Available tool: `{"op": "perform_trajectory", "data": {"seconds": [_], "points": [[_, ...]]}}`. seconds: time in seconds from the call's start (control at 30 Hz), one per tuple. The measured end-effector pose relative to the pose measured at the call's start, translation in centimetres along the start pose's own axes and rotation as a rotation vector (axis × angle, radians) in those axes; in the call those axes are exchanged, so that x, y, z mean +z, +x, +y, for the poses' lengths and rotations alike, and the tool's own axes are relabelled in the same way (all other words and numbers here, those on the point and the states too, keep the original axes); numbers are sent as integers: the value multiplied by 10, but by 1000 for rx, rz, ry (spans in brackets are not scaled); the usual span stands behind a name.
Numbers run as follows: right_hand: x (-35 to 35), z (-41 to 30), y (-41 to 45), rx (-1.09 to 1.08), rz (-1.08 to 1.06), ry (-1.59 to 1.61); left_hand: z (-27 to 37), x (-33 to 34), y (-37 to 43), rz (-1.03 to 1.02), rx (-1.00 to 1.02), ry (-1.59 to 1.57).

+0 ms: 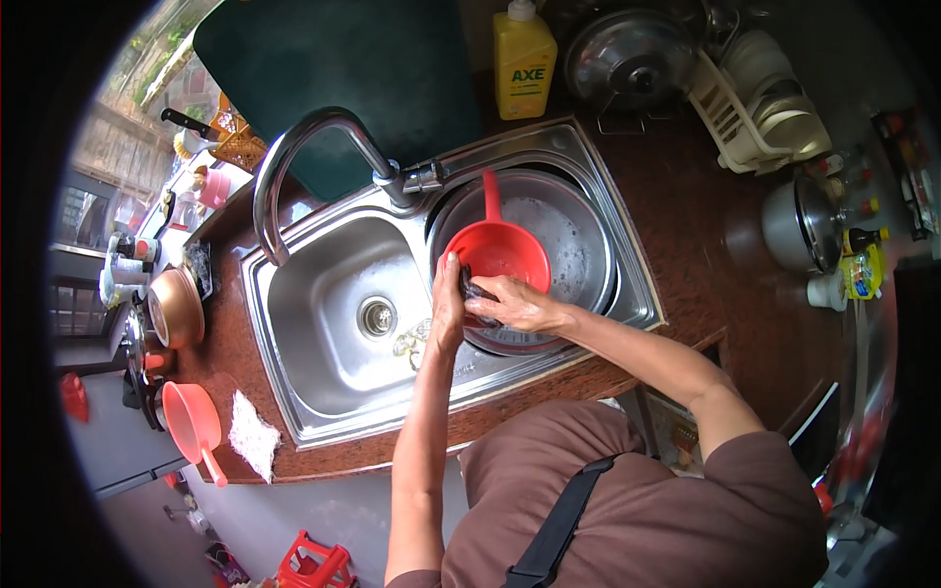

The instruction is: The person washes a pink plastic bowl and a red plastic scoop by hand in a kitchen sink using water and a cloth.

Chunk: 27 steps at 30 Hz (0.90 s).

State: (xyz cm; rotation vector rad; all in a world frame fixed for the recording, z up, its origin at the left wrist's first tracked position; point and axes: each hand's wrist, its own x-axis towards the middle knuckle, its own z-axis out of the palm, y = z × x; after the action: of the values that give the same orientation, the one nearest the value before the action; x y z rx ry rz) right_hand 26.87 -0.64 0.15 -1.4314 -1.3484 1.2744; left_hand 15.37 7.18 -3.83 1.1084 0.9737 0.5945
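Note:
Over the right-hand part of a steel double sink (279, 367), my left hand (447, 294) and my right hand (514, 303) come together at the near side of a red plastic dipper (507, 246). A dark, wet item (479, 298) is held between them; its kind cannot be made out. The fingers of my right hand curl over it, and my left palm lies upright along its left side. Beneath the dipper is a wide metal basin (577, 250) with a little water in it. The dipper's handle points away from me.
A curved chrome faucet (294, 140) arches over the left bowl, where pale scraps (412, 344) lie by its right edge. A yellow detergent bottle (525, 66), a metal lid (632, 59) and a dish rack (742, 125) stand behind. At left are a pink dipper (191, 419) and a white cloth (253, 435).

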Motion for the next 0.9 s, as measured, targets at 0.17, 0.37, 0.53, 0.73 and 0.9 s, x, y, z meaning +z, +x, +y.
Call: {"op": "perform_trajectory", "data": {"seconds": [0.17, 0.37, 0.53, 0.73, 0.9], "points": [[-25, -1, -12, 2, -221, -239, 13, -12, 17, -136, -146, 115], [-63, -3, -27, -82, -410, -586, 34, -23, 11, -275, -440, 182], [-81, 13, -33, 32, -463, -455, 42, -9, 0, -300, -595, 79], [-73, -3, -27, -45, -528, -361, 16, -13, 7, -359, -641, 95], [-54, -9, -26, -57, -455, -413, 11, -11, 4, -246, -662, 61]]}}
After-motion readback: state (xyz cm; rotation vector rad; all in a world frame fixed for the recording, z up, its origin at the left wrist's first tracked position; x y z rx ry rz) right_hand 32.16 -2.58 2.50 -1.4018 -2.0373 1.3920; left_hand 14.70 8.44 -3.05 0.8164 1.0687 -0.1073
